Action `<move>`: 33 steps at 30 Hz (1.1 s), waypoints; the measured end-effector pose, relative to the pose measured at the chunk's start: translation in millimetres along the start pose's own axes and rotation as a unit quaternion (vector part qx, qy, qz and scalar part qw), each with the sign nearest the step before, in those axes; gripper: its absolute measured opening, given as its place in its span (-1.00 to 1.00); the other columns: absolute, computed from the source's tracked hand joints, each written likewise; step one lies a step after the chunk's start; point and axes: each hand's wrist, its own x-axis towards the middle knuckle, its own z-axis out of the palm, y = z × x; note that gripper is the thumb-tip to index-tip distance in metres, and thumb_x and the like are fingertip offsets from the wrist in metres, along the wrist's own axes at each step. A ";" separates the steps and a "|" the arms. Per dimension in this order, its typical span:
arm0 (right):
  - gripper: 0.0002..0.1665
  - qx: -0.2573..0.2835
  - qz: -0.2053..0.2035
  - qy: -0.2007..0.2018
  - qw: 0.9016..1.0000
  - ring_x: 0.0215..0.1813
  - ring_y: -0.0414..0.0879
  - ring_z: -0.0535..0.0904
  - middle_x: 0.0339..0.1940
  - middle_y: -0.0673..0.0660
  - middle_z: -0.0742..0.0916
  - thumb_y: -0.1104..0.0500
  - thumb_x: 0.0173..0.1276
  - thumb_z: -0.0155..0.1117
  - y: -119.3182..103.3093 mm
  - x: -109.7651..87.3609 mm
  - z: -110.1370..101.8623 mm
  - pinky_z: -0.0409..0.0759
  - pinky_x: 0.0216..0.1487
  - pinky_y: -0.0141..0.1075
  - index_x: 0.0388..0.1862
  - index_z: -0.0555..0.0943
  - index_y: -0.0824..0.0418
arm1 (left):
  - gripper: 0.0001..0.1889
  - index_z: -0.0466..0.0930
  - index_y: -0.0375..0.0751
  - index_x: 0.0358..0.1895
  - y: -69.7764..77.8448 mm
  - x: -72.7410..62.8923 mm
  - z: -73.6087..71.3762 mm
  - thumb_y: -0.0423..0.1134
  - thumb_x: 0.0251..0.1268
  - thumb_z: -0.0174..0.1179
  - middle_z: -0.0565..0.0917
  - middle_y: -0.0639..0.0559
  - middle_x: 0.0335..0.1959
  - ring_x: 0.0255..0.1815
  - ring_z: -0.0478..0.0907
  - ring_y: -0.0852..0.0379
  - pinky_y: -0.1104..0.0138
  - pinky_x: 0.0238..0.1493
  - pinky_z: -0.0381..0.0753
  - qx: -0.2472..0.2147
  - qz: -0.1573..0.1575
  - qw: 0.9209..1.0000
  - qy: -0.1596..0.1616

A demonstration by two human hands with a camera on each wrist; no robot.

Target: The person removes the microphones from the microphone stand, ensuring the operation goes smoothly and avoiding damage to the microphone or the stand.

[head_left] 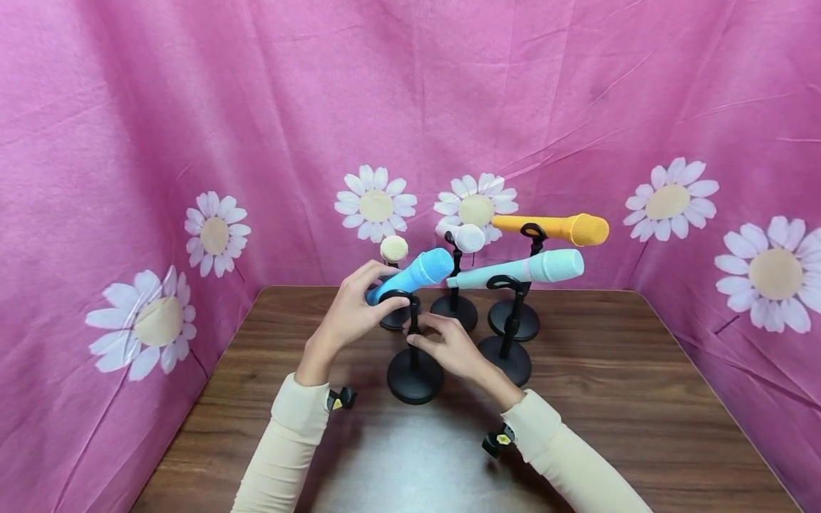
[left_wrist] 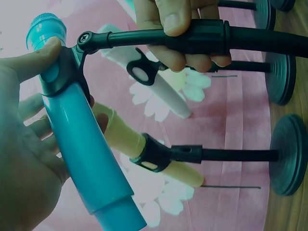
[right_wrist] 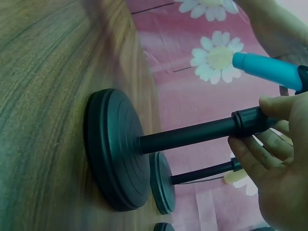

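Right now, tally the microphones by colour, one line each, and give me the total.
Blue microphone: 1
Mint green microphone: 1
Orange-yellow microphone: 1
White microphone: 1
Cream microphone: 1
Total: 5

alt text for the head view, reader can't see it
A person's left grip holds a blue microphone in a black stand; the right grip pinches the stand's post. Behind or beside it, yellow, mint, white and cream microphones on similar stands share a wooden table before a pink, flowered backdrop.
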 end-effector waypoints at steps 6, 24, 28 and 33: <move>-0.87 -0.008 0.001 -0.006 1.000 0.07 -0.15 0.74 0.05 0.06 0.80 0.10 0.57 0.37 -2.7 -11.8 -9.3 0.77 0.14 -0.12 0.02 0.76 -0.01 | -0.53 0.72 -0.16 0.14 7.4 -1.1 8.9 -0.24 0.15 0.64 0.72 0.02 -0.03 -0.10 0.60 0.15 0.28 0.03 0.69 -0.007 0.022 1.000 0.005; -0.93 -0.046 0.007 -0.007 0.999 -0.09 -0.16 0.67 -0.15 -0.07 0.74 0.08 0.57 0.36 -1.5 -29.1 -24.9 0.72 -0.05 -0.33 -0.10 0.73 0.02 | -0.53 0.70 -0.09 0.14 20.3 -5.0 27.7 -0.18 0.17 0.63 0.69 0.07 0.02 -0.05 0.58 0.17 0.30 -0.02 0.59 -0.020 0.010 1.000 0.001; -0.91 -0.042 0.004 -0.011 0.999 -0.04 -0.18 0.70 -0.11 -0.07 0.77 0.07 0.57 0.38 1.8 -30.6 -25.5 0.76 0.02 -0.31 -0.04 0.73 0.01 | -0.50 0.66 -0.08 0.26 20.6 -7.7 27.1 -0.18 0.27 0.57 0.69 0.05 0.08 0.00 0.58 0.15 0.27 0.04 0.58 -0.020 -0.006 1.000 -0.015; -0.70 -0.031 0.018 -0.010 0.999 0.04 -0.15 0.78 0.01 0.00 0.81 0.06 0.48 0.49 5.2 -32.3 -25.3 0.79 0.14 -0.17 0.13 0.70 0.02 | -0.49 0.65 -0.08 0.34 21.8 -9.9 23.4 -0.16 0.35 0.51 0.72 0.05 0.03 -0.05 0.58 0.13 0.26 0.00 0.57 -0.015 -0.033 0.999 -0.034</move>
